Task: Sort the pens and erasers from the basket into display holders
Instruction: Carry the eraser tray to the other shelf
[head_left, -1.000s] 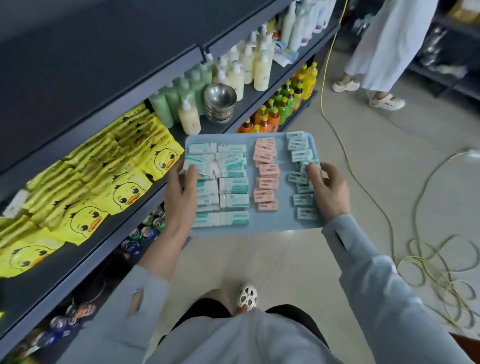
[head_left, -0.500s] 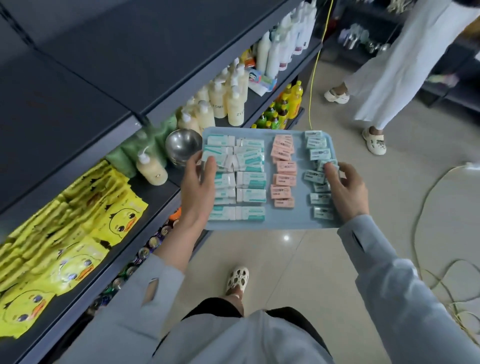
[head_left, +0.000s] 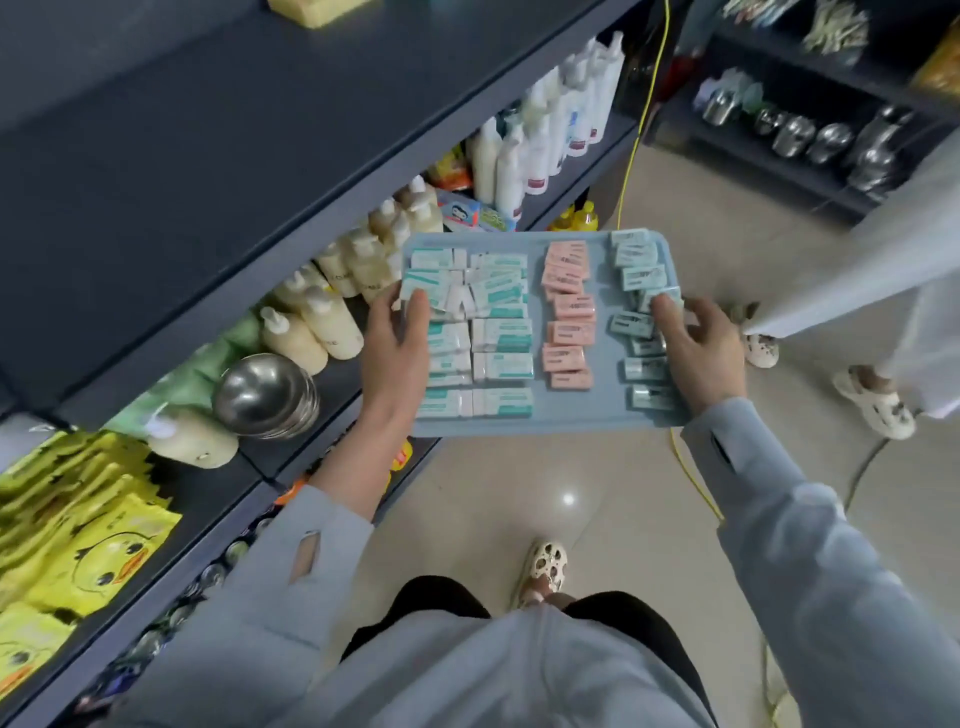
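Note:
I carry a light blue tray (head_left: 602, 415) level in front of me, above the aisle floor. My left hand (head_left: 395, 353) grips its left edge with the thumb lying over white-and-teal erasers (head_left: 501, 332). My right hand (head_left: 698, 348) grips the right edge, its thumb on the small teal erasers (head_left: 636, 270). A column of pink erasers (head_left: 569, 312) runs down the middle of the tray. No pens or display holders are in view.
Dark shelving (head_left: 208, 171) runs along my left with cream pump bottles (head_left: 332, 322), stacked steel bowls (head_left: 265, 395), yellow duck packets (head_left: 78, 530) and white bottles (head_left: 550, 130). Another person (head_left: 883, 249) in white stands close at right. A yellow cable (head_left: 636, 135) crosses the floor.
I have walked forward along the shelf with the tray held the same way; the bowls and duck packets slid back to my left. The person in white is nearer.

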